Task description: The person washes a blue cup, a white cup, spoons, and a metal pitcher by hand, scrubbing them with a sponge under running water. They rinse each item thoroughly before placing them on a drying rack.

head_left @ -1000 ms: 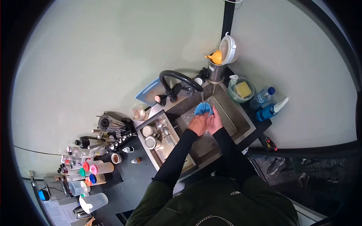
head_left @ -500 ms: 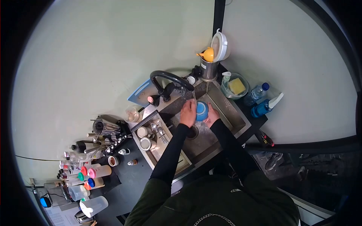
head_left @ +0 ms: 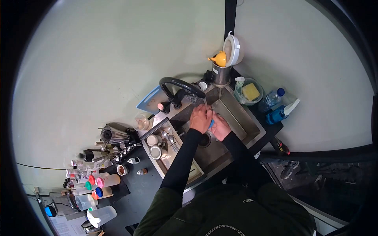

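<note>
Under the black faucet (head_left: 183, 83), a thin stream of water runs down onto my hands inside the metal sink (head_left: 246, 122). My left hand (head_left: 200, 118) lies over a blue bowl (head_left: 211, 124), its fingers pressed around it. From the right side my right hand (head_left: 220, 124) holds the same bowl. Only a small blue strip of the bowl shows between the two hands; the rest is hidden behind them.
Left of the sink, a tray (head_left: 162, 166) holds jars and spoons. A bowl with a yellow sponge (head_left: 250, 91), a water bottle (head_left: 271, 98) and a blue spray bottle (head_left: 280, 113) stand at the right. Several bottles (head_left: 108, 180) line the left counter.
The blue bowl has turned and is now mostly covered by my hands. My hands have come closer together. The whole view has shifted slightly.
</note>
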Available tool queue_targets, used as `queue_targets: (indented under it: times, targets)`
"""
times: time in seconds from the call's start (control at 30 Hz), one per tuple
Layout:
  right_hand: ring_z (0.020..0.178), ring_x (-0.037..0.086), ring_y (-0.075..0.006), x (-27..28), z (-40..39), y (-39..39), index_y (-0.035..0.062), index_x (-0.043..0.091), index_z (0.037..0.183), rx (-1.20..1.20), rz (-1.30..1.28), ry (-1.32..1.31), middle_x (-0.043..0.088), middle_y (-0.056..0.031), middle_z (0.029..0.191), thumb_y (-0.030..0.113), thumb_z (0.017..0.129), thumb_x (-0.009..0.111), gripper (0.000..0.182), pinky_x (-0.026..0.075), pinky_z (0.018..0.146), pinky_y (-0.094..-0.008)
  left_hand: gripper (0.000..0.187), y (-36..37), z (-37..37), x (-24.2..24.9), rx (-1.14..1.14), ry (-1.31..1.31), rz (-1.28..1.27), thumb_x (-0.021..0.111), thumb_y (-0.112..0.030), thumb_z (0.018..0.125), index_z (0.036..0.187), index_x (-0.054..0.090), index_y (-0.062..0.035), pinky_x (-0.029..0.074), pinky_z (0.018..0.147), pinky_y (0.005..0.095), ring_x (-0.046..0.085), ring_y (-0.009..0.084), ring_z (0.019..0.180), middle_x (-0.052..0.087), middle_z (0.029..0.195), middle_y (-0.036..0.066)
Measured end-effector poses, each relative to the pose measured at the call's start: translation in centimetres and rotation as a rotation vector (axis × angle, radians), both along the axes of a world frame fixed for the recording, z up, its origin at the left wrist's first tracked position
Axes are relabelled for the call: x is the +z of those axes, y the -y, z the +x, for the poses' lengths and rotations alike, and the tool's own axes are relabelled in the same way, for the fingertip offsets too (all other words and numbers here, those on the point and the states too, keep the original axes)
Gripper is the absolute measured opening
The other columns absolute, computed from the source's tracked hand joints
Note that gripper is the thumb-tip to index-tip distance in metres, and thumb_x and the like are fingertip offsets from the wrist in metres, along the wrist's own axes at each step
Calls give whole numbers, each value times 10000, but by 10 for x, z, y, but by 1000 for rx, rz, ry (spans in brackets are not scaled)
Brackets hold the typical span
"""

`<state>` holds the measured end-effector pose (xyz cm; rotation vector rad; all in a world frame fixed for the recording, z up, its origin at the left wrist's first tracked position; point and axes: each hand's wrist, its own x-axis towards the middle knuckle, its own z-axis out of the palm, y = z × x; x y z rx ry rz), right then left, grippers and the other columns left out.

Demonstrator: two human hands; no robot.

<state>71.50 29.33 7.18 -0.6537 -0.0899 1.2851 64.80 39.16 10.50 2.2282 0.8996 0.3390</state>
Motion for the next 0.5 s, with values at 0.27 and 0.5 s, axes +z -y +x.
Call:
queue_targets:
  times: [0.27, 0.5]
  targets:
    - [1023, 587, -152, -86, 25, -9, 83, 508, 1195, 62, 698, -520, 599, -47, 1115, 367, 975, 455, 363, 465, 916, -305, 602, 33, 1, -18, 20, 435, 413, 601, -215, 857, 1368, 360, -8, 226, 1084, 511, 307, 427, 1305, 358, 1386, 244]
    - [1065, 586, -228, -45, 22, 3, 73, 530, 1191, -152, -4, -240, 596, -76, 1166, 409, 986, 380, 421, 487, 921, -387, 554, 48, -9, -54, 212, 694, -247, 445, -333, 979, 1394, 295, 1, 302, 1043, 349, 408, 306, 1239, 380, 1378, 203]
